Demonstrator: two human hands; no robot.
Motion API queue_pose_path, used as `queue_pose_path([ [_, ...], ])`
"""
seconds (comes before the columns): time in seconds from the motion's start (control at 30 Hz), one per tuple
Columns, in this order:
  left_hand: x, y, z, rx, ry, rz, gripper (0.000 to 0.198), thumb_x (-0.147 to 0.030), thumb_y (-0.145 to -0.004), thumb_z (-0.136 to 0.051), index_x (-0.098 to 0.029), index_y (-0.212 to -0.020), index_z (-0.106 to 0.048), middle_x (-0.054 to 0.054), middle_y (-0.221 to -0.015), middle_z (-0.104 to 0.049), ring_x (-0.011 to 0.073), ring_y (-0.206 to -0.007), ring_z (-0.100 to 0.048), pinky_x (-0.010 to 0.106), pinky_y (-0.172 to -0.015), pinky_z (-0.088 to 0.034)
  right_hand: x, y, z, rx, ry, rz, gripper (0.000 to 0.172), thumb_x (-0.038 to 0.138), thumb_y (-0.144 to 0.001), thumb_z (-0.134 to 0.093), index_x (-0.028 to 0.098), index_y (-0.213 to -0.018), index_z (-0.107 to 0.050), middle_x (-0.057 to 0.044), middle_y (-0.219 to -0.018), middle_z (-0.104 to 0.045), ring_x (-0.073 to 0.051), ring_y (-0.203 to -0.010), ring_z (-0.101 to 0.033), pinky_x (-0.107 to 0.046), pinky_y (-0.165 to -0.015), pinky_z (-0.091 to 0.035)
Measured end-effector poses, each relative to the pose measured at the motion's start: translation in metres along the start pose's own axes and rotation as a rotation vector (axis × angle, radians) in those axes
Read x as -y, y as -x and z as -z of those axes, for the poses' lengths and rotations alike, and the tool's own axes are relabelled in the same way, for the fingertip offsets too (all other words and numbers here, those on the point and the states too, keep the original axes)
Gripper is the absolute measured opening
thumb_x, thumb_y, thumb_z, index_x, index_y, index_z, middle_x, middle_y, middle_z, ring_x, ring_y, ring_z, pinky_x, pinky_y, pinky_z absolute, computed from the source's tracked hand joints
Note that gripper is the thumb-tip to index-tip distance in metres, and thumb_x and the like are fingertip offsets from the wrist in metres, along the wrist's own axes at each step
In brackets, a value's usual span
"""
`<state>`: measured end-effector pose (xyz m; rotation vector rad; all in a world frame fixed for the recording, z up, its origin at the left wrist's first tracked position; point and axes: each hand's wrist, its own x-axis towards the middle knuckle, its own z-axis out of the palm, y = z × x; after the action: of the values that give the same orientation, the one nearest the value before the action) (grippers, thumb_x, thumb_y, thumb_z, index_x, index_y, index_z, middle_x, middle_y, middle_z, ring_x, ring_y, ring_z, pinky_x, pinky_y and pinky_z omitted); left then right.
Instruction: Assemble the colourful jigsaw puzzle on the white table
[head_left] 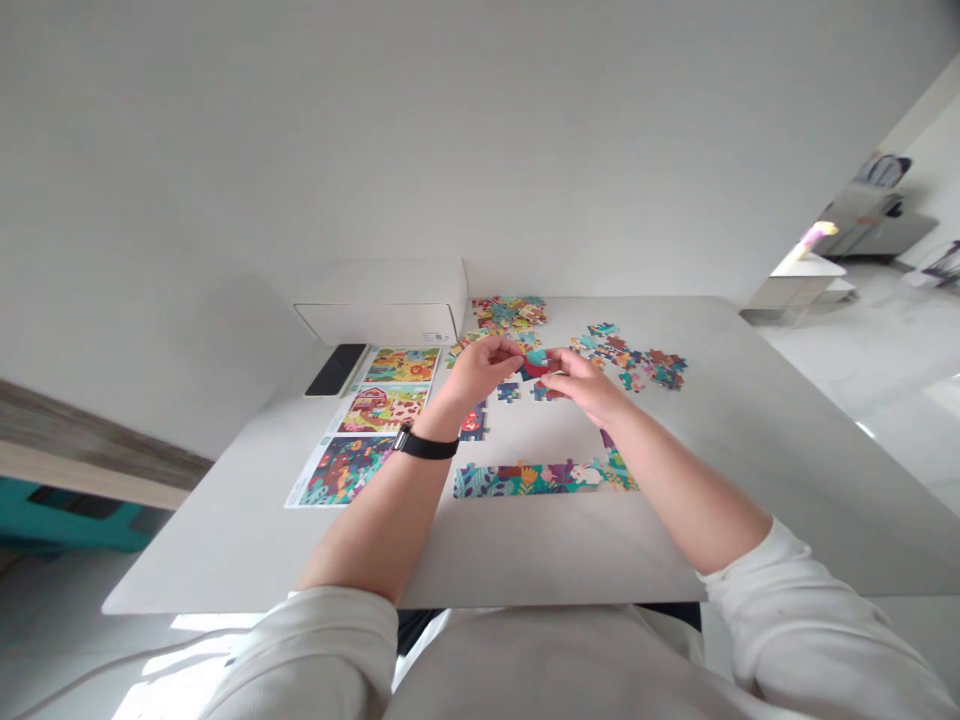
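Between my two hands, a little above the table, is a jigsaw puzzle piece in dark blue, red and teal. My left hand, a black band on its wrist, pinches the piece from the left. The fingers of my right hand close on its right side. Just below them lie loose puzzle pieces. A joined puzzle strip with leaves and a white rabbit runs along the near side. Joined pieces on the left are partly hidden by my left wrist.
Picture sheets lie at the left beside a dark phone. Behind them a white box stands against the wall. Piles of loose pieces sit at the back and the right of the white table.
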<state>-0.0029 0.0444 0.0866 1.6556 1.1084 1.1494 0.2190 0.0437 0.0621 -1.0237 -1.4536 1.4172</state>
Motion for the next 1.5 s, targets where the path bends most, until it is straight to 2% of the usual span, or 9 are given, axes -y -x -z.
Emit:
queue_pose_path([
  [0.1, 0.0, 0.0, 0.005, 0.024, -0.05, -0.006, 0.026, -0.041, -0.084, -0.079, -0.017, -0.092, -0.074, 0.005, -0.084, -0.076, 0.0162, -0.073, -0.067, 0.028, -0.066, -0.05, -0.002, -0.001, 0.001, 0.01, 0.11, 0.041, 0.037, 0.045, -0.084, -0.079, 0.027, -0.115, -0.07, -0.004, -0.11, -0.078, -0.022, -0.098, -0.075, -0.033, -0.077, -0.061],
  [0.37, -0.005, 0.001, 0.007, 0.055, -0.062, 0.008, 0.035, -0.048, -0.086, -0.081, -0.017, -0.1, -0.076, 0.006, -0.086, -0.077, 0.0173, -0.077, -0.069, 0.029, -0.069, -0.053, 0.001, 0.001, -0.002, 0.021, 0.15, -0.001, 0.031, 0.052, -0.077, -0.079, 0.024, -0.086, -0.069, 0.0, -0.073, -0.074, -0.015, -0.063, -0.061, -0.026, -0.056, -0.043],
  [0.6, -0.002, 0.002, 0.006, 0.07, 0.091, 0.031, 0.043, -0.047, -0.08, -0.09, -0.017, -0.102, -0.068, 0.007, -0.091, -0.076, 0.0169, -0.083, -0.072, 0.03, -0.076, -0.055, 0.003, 0.001, 0.0, -0.071, -0.074, -0.111, 0.033, 0.048, -0.072, -0.082, 0.024, -0.088, -0.067, -0.002, -0.078, -0.078, -0.012, -0.057, -0.059, -0.023, -0.051, -0.04],
  [0.8, 0.002, 0.001, 0.005, 0.037, 0.138, 0.093, 0.035, -0.037, -0.078, -0.09, -0.017, -0.096, -0.067, 0.003, -0.079, -0.074, 0.0131, -0.07, -0.068, 0.027, -0.069, -0.053, 0.001, 0.003, -0.003, 0.014, -0.021, -0.116, 0.033, 0.049, -0.078, -0.08, 0.023, -0.092, -0.064, -0.004, -0.089, -0.081, -0.013, -0.061, -0.064, -0.024, -0.054, -0.045],
  [0.9, 0.002, 0.002, 0.009, 0.015, 0.14, 0.113, 0.032, -0.036, -0.079, -0.088, -0.017, -0.097, -0.069, 0.002, -0.078, -0.074, 0.0129, -0.07, -0.068, 0.026, -0.068, -0.053, -0.003, 0.004, -0.004, 0.051, 0.177, 0.009, 0.03, 0.048, -0.085, -0.076, 0.023, -0.1, -0.066, -0.006, -0.099, -0.081, -0.015, -0.067, -0.067, -0.027, -0.058, -0.05],
  [1.07, -0.001, 0.003, 0.018, -0.003, 0.101, 0.147, 0.023, -0.028, -0.08, -0.085, -0.016, -0.094, -0.071, 0.002, -0.076, -0.074, 0.0122, -0.068, -0.067, 0.024, -0.067, -0.051, -0.01, 0.008, -0.006, -0.071, 0.591, 0.519, 0.049, 0.028, -0.086, -0.079, 0.027, -0.133, -0.063, -0.011, -0.136, -0.071, -0.027, -0.105, -0.073, -0.042, -0.083, -0.063],
  [1.17, -0.005, 0.01, 0.023, 0.018, 0.078, 0.161, 0.017, -0.024, -0.081, -0.083, -0.016, -0.092, -0.072, 0.002, -0.075, -0.075, 0.0117, -0.066, -0.066, 0.024, -0.066, -0.05, -0.008, 0.013, -0.009, -0.1, 0.712, 0.71, 0.054, 0.02, -0.09, -0.074, 0.027, -0.142, -0.06, -0.014, -0.141, -0.067, -0.032, -0.123, -0.068, -0.048, -0.095, -0.063],
  [1.33, -0.009, 0.035, 0.028, -0.016, 0.045, 0.18, 0.016, -0.024, -0.082, -0.082, -0.015, -0.093, -0.074, 0.002, -0.077, -0.076, 0.0118, -0.068, -0.067, 0.024, -0.066, -0.05, -0.002, 0.021, -0.017, 0.024, 0.808, 0.842, 0.044, 0.019, -0.094, -0.073, 0.027, -0.136, -0.065, -0.013, -0.139, -0.068, -0.032, -0.134, -0.064, -0.053, -0.113, -0.056],
  [1.5, -0.003, 0.061, 0.035, -0.008, 0.001, 0.268, 0.015, -0.022, -0.081, -0.084, -0.015, -0.091, -0.075, 0.003, -0.078, -0.076, 0.0118, -0.066, -0.067, 0.026, -0.067, -0.053, -0.008, 0.029, -0.03, 0.172, 0.895, 0.81, 0.021, 0.024, -0.098, -0.074, 0.026, -0.118, -0.074, -0.01, -0.126, -0.075, -0.03, -0.123, -0.069, -0.051, -0.112, -0.056],
])
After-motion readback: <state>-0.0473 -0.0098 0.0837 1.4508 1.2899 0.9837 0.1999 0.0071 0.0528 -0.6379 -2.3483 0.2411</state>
